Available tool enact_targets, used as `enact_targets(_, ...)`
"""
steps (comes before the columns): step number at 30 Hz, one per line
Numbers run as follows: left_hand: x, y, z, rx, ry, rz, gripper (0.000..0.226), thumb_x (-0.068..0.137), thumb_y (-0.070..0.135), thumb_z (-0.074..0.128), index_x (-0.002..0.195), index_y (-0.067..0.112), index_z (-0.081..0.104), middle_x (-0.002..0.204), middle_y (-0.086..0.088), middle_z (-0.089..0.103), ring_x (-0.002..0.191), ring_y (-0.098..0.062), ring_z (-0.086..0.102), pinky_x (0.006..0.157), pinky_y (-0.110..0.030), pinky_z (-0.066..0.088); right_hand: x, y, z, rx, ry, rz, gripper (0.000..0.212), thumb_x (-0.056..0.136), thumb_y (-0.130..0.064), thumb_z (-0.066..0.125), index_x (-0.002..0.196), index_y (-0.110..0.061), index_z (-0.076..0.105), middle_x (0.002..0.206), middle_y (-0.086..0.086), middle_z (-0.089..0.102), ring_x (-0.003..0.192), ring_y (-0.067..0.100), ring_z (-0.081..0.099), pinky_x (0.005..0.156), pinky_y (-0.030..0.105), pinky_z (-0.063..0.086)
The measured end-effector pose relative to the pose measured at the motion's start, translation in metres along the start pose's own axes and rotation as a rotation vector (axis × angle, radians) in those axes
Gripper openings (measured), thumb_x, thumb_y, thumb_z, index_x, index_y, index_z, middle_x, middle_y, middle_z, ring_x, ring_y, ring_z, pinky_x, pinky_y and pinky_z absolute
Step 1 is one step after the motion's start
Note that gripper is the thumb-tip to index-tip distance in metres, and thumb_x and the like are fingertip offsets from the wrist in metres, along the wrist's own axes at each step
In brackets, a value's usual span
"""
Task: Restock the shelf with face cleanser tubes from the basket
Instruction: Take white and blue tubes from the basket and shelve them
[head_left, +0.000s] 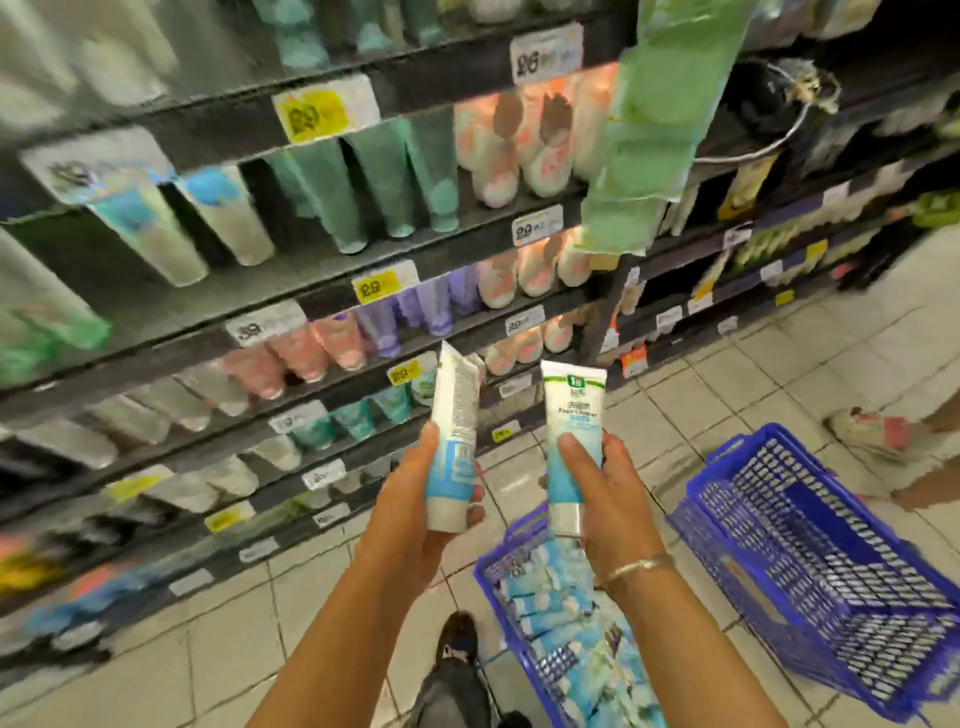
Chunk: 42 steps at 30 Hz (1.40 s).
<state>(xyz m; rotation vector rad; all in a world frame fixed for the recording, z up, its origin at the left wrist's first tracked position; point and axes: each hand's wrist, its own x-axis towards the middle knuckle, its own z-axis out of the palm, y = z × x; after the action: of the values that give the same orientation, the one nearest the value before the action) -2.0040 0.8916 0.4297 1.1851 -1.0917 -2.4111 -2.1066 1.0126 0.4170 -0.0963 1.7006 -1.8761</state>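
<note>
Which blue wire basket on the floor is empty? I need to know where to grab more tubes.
The right blue wire basket looks empty: bare mesh shows inside. The left basket under the hands holds blue-white tubes.

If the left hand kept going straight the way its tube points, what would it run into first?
Probably the shelf of cleanser tubes just ahead. The left hand holds its tube crimped end up toward the teal tubes, though depth is hard to judge here.

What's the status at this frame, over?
Left hand and right hand each grip one tube, cap down. Basket below still holds tubes. Nothing blocks the shelf.
</note>
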Motion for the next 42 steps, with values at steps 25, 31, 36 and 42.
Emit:
enact_targets(25, -0.259, 0.103, -0.296, -0.245, 0.404, 0.604, 0.04, 0.071, 0.032, 0.065, 0.108, 0.017, 0.06, 0.077, 0.003, 0.072, 0.068, -0.009, 0.067, 0.072, -0.037, 0.053, -0.222, 0.009, 0.331, -0.126, -0.722, -0.05, 0.025, 0.091, -0.02, 0.053, 0.115, -0.014, 0.049, 0.091, 0.003, 0.061, 0.07, 0.012, 0.06, 0.053, 0.021, 0.051)
enact_targets(31, -0.316, 0.124, -0.397, -0.242, 0.473, 0.669, 0.036, 0.073, 0.027, 0.064, 0.108, 0.018, 0.058, 0.076, -0.002, 0.069, 0.066, -0.013, 0.066, 0.053, -0.03, 0.055, -0.282, 0.034, 0.417, -0.126, -0.784, -0.032, 0.026, 0.092, -0.016, 0.051, 0.118, -0.013, 0.048, 0.092, 0.007, 0.061, 0.069, 0.016, 0.059, 0.051, 0.023, 0.049)
enact_targets(36, -0.346, 0.139, -0.458, -0.235, 0.502, 0.7, 0.04, 0.073, 0.026, 0.063, 0.11, 0.014, 0.056, 0.07, -0.001, 0.069, 0.061, -0.012, 0.065, 0.05, -0.028, 0.054, -0.309, 0.044, 0.472, -0.158, -0.853, -0.054, 0.019, 0.091, -0.016, 0.053, 0.109, -0.021, 0.055, 0.093, 0.0, 0.067, 0.072, 0.01, 0.066, 0.058, 0.026, 0.053)
enact_targets(42, -0.352, 0.162, -0.499, -0.216, 0.518, 0.717, 0.053, 0.068, 0.029, 0.066, 0.118, 0.014, 0.055, 0.088, -0.007, 0.068, 0.073, -0.016, 0.064, 0.063, -0.032, 0.05, -0.31, 0.045, 0.524, -0.133, -0.918, -0.01, 0.026, 0.087, -0.008, 0.056, 0.112, -0.015, 0.054, 0.1, 0.004, 0.068, 0.08, 0.014, 0.067, 0.065, 0.029, 0.055)
